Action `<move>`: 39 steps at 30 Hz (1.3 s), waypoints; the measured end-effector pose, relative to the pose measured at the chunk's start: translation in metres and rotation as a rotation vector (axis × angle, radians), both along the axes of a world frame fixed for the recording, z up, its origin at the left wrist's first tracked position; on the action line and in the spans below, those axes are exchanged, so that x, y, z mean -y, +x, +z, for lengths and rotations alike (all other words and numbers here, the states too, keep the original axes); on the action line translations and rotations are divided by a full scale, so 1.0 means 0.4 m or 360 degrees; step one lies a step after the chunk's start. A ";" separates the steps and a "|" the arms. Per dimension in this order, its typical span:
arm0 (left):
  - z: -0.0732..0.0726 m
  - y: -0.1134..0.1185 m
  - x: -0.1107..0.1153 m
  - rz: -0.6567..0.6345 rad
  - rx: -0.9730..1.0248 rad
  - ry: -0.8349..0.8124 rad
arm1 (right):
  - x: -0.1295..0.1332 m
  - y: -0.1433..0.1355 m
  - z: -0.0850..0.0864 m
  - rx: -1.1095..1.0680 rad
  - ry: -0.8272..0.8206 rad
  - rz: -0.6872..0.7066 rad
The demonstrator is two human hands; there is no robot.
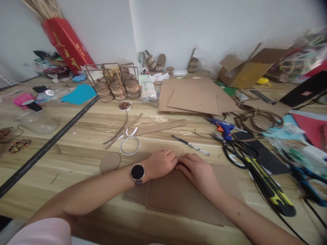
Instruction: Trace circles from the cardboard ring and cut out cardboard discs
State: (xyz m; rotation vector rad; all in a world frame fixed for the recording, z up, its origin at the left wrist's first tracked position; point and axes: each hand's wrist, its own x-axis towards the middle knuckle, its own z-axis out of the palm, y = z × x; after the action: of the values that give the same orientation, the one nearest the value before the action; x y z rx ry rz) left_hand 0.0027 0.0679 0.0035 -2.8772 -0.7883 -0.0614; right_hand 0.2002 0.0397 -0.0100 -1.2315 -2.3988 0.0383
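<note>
My left hand (161,164), with a round-faced watch (137,172) on its wrist, lies curled over sheets of brown cardboard (184,202). Against its fingertips press the fingers of my right hand (200,171), bent and pinched together. Whatever sits between the fingertips is hidden. A cardboard disc (110,162) rests left of my left forearm. Beyond the hands are a roll of white tape (130,145) and a pen (190,145). To the right of my right hand lie black-handled scissors (233,153), a blue glue gun (222,127) and a yellow-and-black utility knife (270,187).
Several small woven baskets in wooden frames (117,88) stand at the back left, near a dish of brown beads (124,105). Larger cardboard sheets (194,97) are stacked at the back, beside an open carton (245,71). Blue-handled scissors (309,182) lie far right.
</note>
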 end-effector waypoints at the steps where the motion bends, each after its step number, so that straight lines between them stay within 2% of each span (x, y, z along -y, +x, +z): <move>1: 0.000 0.001 0.000 0.0020 0.0003 -0.0016 | 0.003 -0.006 -0.002 0.0034 0.0038 -0.0023; 9: -0.002 0.011 0.004 0.0202 0.0061 -0.0143 | 0.015 -0.032 -0.010 0.0245 0.0303 -0.0052; 16: 0.015 0.022 -0.008 0.0349 0.0130 -0.0205 | -0.022 -0.016 -0.003 0.0239 0.0287 -0.0047; 20: 0.012 0.028 -0.007 0.0398 0.0156 -0.0172 | -0.028 -0.008 -0.012 0.0190 0.0268 -0.0065; 26: 0.006 0.023 0.006 0.0378 0.0133 -0.0087 | 0.007 0.056 -0.010 0.0179 0.0163 -0.0046; 29: 0.013 0.032 0.010 0.0277 0.0114 -0.0053 | 0.023 0.081 -0.005 0.0228 0.0144 -0.0087; 33: 0.019 0.054 0.012 0.0130 0.0075 -0.0036 | 0.030 0.076 0.006 0.0335 0.0130 -0.0111; 39: 0.014 0.070 0.015 0.0075 0.0038 -0.0018 | 0.016 0.056 0.017 0.0335 0.0091 -0.0134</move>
State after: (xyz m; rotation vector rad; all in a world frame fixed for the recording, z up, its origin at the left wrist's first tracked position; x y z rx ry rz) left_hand 0.0307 0.0620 0.0089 -2.8720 -0.8635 -0.0861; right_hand 0.2226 0.0334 -0.0032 -1.3680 -2.5016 -0.1937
